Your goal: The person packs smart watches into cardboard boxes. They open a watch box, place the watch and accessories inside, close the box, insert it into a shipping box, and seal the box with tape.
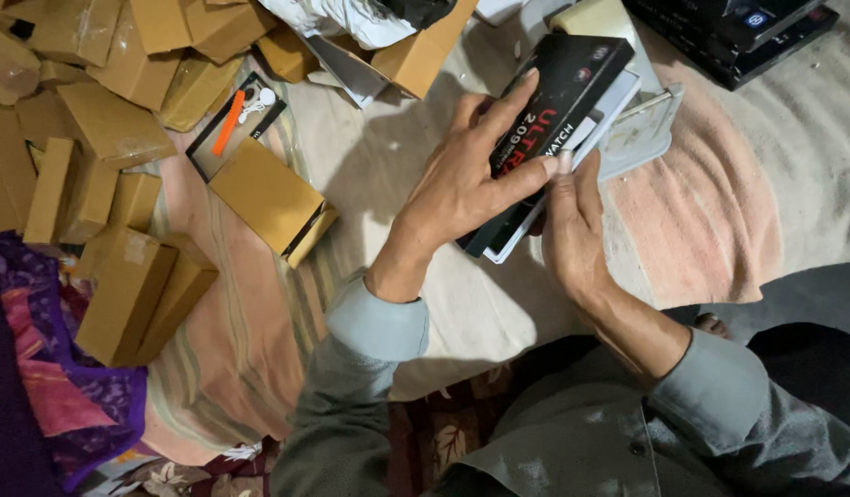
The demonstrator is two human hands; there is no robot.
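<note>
Head view: black box (pixel 558 101) between both hands' grip.

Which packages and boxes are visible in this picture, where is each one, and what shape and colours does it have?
Black box: long flat carton with red and white print, held in the left hand and right hand.
Brown cartons: many plain rectangular boxes piled at upper left.
Brown carton: alone on the striped cloth, dark open end.
Open tray: black, with an orange strip and white parts.
Dark boxes: flat stack, top right.
</note>
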